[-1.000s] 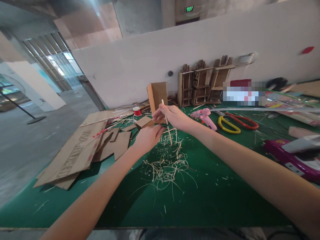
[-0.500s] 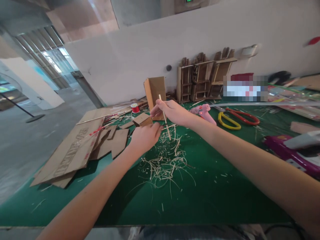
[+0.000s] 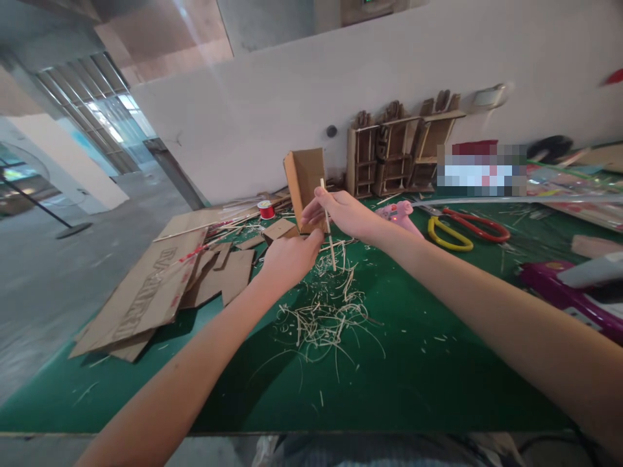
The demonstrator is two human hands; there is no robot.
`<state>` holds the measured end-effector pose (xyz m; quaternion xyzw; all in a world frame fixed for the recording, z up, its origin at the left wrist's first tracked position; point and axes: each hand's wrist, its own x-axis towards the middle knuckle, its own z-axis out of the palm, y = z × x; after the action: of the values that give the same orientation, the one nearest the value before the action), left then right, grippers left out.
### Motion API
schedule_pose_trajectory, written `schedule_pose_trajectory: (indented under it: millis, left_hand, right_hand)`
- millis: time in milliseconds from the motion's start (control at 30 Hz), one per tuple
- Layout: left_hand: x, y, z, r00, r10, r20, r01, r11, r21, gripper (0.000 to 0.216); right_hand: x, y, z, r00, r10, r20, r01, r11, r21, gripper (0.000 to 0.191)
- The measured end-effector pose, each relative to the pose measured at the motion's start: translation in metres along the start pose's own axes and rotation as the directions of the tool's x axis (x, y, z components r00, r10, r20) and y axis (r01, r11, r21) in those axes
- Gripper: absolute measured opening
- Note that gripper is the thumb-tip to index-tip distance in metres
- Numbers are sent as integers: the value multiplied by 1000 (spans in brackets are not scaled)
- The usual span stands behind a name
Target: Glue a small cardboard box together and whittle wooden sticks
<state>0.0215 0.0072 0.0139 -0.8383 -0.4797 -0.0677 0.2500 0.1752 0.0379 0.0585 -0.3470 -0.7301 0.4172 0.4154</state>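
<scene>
My right hand (image 3: 343,211) pinches a thin pale wooden stick (image 3: 329,237) between thumb and fingers. The stick stands almost upright, its lower end slanting over a heap of wood shavings (image 3: 321,321). Close by on the left, my left hand (image 3: 295,256) is closed, its thumb side near the stick. Whatever its fingers hold is hidden from view. Behind both hands stands a folded cardboard piece (image 3: 309,168) like an open box. A small bent cardboard scrap (image 3: 281,229) lies just beyond my left hand.
Flat cardboard sheets (image 3: 141,292) lie on the green table (image 3: 418,389) at left. A red spool (image 3: 266,209) sits behind them. To the right are a pink glue gun (image 3: 403,216), scissors (image 3: 450,233) and a purple tool (image 3: 559,292). Brown cardboard racks (image 3: 363,159) lean against the wall.
The stick has turned closer to upright in my right hand. My left hand has shifted slightly up and right, its thumb nearer the stick. The whole view has moved a little.
</scene>
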Motion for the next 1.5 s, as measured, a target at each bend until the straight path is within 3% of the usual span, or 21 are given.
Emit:
schedule_pose_trajectory:
  millis: [333,500,633,733,900,1200,1500]
  left_hand:
    - [0,-6,-6,999,36,21,-35,997,-62,39]
    - [-7,2,4,971,105,214,-83,991,-109,26]
    - [-9,5,12,996,25,86,-21,999,-50,34]
    - [-10,5,14,996,-4,86,10,997,-74,36]
    - [-7,3,10,991,-129,-23,127,987,-96,39]
    - [-2,1,4,999,-32,9,32,999,-41,39]
    - [-3,-3,-3,1000,5,7,-5,1000,-31,43]
  right_hand:
    - [-3,-7,3,999,34,1,-34,999,-37,57]
    - [-3,-8,4,1000,21,10,-20,997,-78,55]
    - [-3,-6,2,997,-39,65,46,994,-96,57]
    - [-1,-3,2,995,-65,78,70,996,-61,59]
    - [-1,-3,2,999,-7,50,9,999,-38,59]
    - [-7,-14,0,993,116,-29,-117,992,-37,55]
    - [-4,-10,0,1000,20,-11,-21,994,-103,56]
